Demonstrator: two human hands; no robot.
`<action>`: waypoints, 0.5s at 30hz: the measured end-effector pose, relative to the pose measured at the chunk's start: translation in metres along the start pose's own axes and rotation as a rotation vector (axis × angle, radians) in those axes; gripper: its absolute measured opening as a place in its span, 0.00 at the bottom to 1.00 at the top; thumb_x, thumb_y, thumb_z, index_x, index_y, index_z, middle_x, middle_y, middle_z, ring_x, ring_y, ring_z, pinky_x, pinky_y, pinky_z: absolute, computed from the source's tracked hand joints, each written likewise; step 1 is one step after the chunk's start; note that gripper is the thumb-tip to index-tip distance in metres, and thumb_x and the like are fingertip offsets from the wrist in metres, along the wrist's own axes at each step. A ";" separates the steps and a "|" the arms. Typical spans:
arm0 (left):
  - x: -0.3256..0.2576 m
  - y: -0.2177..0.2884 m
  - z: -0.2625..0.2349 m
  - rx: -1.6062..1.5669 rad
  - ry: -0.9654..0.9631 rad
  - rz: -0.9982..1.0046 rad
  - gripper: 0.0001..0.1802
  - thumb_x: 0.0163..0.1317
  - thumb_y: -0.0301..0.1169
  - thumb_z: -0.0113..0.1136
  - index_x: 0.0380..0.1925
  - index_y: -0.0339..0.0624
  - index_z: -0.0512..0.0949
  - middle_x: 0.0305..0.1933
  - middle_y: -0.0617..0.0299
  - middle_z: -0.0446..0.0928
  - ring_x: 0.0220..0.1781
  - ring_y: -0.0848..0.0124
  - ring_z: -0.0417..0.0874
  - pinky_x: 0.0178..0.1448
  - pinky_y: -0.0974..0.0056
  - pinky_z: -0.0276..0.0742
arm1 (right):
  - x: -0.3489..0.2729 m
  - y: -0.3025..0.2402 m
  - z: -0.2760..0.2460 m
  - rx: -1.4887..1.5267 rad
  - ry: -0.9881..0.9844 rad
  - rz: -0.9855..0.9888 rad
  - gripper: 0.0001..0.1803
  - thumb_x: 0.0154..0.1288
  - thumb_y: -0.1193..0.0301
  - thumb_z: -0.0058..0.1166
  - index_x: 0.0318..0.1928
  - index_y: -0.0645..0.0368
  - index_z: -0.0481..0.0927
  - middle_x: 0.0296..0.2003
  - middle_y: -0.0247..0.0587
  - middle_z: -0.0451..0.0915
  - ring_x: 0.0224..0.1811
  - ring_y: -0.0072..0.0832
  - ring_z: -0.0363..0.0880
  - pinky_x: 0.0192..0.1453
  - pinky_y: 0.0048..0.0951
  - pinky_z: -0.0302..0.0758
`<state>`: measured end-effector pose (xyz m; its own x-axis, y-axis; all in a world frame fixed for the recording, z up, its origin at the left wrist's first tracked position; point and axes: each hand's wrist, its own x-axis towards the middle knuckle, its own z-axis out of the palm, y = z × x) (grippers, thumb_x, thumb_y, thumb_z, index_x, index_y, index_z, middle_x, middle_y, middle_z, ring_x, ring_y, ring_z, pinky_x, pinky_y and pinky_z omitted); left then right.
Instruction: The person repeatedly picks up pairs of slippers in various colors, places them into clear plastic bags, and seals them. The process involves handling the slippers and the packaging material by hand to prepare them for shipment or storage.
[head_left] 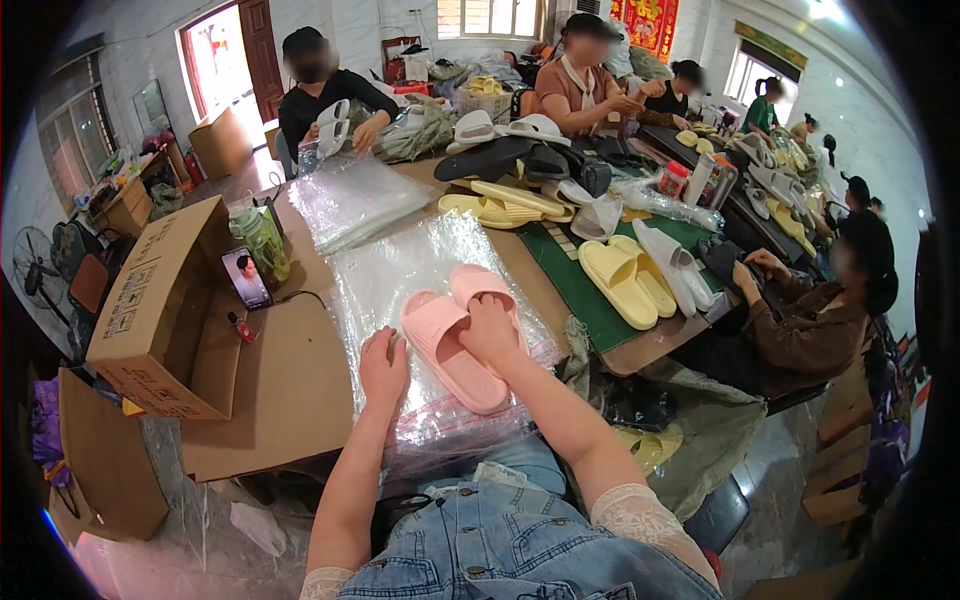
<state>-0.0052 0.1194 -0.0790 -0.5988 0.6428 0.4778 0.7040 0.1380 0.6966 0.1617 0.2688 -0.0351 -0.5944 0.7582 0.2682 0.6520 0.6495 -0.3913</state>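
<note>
A pair of pink slide slippers (436,325) lies side by side on a thick stack of clear plastic bags (375,272) in front of me. My right hand (490,330) reaches into the opening of the right slipper, its fingers partly hidden under the strap and gripping it. Just left of the pair, my left hand (383,365) rests on the bags with its fingers loosely spread, holding nothing. A second stack of clear bags (360,200) sits behind the first.
At left stand an open cardboard box (165,300), a propped phone (247,278) and a green jar (262,240). Yellow slippers (618,275) and white slippers (668,262) lie at right on a green mat (560,270). Several people work around the table; one across holds white slippers.
</note>
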 end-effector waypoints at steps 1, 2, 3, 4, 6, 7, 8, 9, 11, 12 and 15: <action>0.000 0.000 0.000 0.004 -0.001 0.004 0.17 0.66 0.36 0.60 0.51 0.38 0.82 0.57 0.48 0.81 0.63 0.50 0.77 0.68 0.52 0.71 | -0.001 0.002 0.003 0.036 0.021 0.027 0.25 0.51 0.66 0.64 0.49 0.65 0.77 0.51 0.57 0.75 0.55 0.54 0.75 0.56 0.48 0.78; 0.000 0.001 0.000 -0.001 -0.016 -0.002 0.17 0.66 0.36 0.61 0.51 0.38 0.82 0.57 0.48 0.81 0.64 0.51 0.76 0.68 0.52 0.71 | -0.002 0.006 0.006 0.073 0.043 0.054 0.23 0.51 0.66 0.64 0.48 0.64 0.78 0.50 0.57 0.75 0.54 0.54 0.76 0.54 0.48 0.78; 0.000 0.000 0.000 -0.009 -0.011 -0.006 0.17 0.66 0.36 0.61 0.51 0.38 0.82 0.57 0.48 0.81 0.64 0.51 0.76 0.68 0.52 0.71 | -0.002 0.009 0.011 0.138 0.078 0.067 0.22 0.51 0.67 0.63 0.47 0.63 0.78 0.49 0.57 0.76 0.52 0.54 0.76 0.53 0.49 0.78; -0.001 -0.001 0.001 -0.017 -0.007 -0.009 0.17 0.66 0.36 0.61 0.51 0.38 0.82 0.57 0.48 0.81 0.64 0.51 0.76 0.69 0.52 0.71 | -0.002 0.013 0.015 0.203 0.113 0.080 0.21 0.52 0.67 0.63 0.46 0.63 0.79 0.47 0.57 0.77 0.51 0.54 0.77 0.52 0.49 0.77; -0.001 -0.001 0.000 -0.016 -0.004 -0.013 0.17 0.66 0.35 0.61 0.51 0.38 0.82 0.57 0.48 0.81 0.64 0.51 0.76 0.69 0.52 0.70 | -0.001 0.017 0.018 0.315 0.156 0.104 0.17 0.52 0.67 0.62 0.42 0.62 0.79 0.44 0.56 0.78 0.48 0.54 0.78 0.50 0.49 0.77; -0.002 -0.002 -0.001 -0.008 -0.005 -0.012 0.17 0.66 0.35 0.61 0.51 0.38 0.82 0.57 0.48 0.81 0.64 0.51 0.76 0.69 0.52 0.70 | -0.002 0.017 0.016 0.363 0.164 0.114 0.15 0.53 0.67 0.61 0.39 0.63 0.79 0.42 0.56 0.79 0.46 0.53 0.79 0.49 0.48 0.76; -0.001 -0.001 -0.002 0.001 -0.006 -0.012 0.17 0.65 0.35 0.61 0.51 0.39 0.82 0.58 0.48 0.81 0.65 0.51 0.76 0.69 0.52 0.70 | -0.002 0.017 0.015 0.412 0.172 0.125 0.13 0.54 0.67 0.61 0.36 0.63 0.80 0.41 0.55 0.80 0.44 0.52 0.80 0.48 0.47 0.75; -0.001 -0.001 -0.002 0.004 -0.012 -0.011 0.17 0.65 0.35 0.61 0.51 0.38 0.82 0.58 0.48 0.81 0.65 0.51 0.76 0.69 0.52 0.70 | -0.002 0.018 0.015 0.400 0.155 0.114 0.15 0.53 0.67 0.61 0.38 0.63 0.80 0.41 0.55 0.80 0.45 0.52 0.79 0.49 0.48 0.76; -0.001 0.000 -0.003 0.012 -0.021 -0.009 0.18 0.65 0.35 0.61 0.51 0.38 0.82 0.58 0.48 0.81 0.65 0.51 0.76 0.69 0.53 0.70 | 0.001 0.018 0.014 0.376 0.120 0.090 0.18 0.52 0.66 0.62 0.43 0.62 0.80 0.41 0.55 0.80 0.47 0.54 0.79 0.51 0.50 0.77; -0.001 0.000 -0.002 0.014 -0.021 -0.005 0.18 0.65 0.35 0.61 0.52 0.38 0.82 0.58 0.48 0.81 0.65 0.51 0.76 0.69 0.53 0.70 | 0.002 0.017 0.013 0.277 0.097 0.056 0.19 0.51 0.65 0.62 0.43 0.62 0.80 0.42 0.55 0.81 0.48 0.53 0.79 0.52 0.49 0.77; 0.000 0.000 -0.002 0.008 -0.022 -0.003 0.18 0.65 0.35 0.61 0.52 0.39 0.81 0.58 0.48 0.81 0.65 0.51 0.76 0.69 0.53 0.70 | 0.008 0.012 0.005 0.023 -0.019 -0.035 0.19 0.51 0.64 0.61 0.42 0.62 0.82 0.44 0.54 0.82 0.50 0.50 0.81 0.55 0.48 0.77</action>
<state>-0.0057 0.1174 -0.0778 -0.5926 0.6585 0.4639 0.7053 0.1459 0.6937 0.1623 0.2827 -0.0425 -0.6259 0.7333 0.2656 0.6196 0.6743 -0.4017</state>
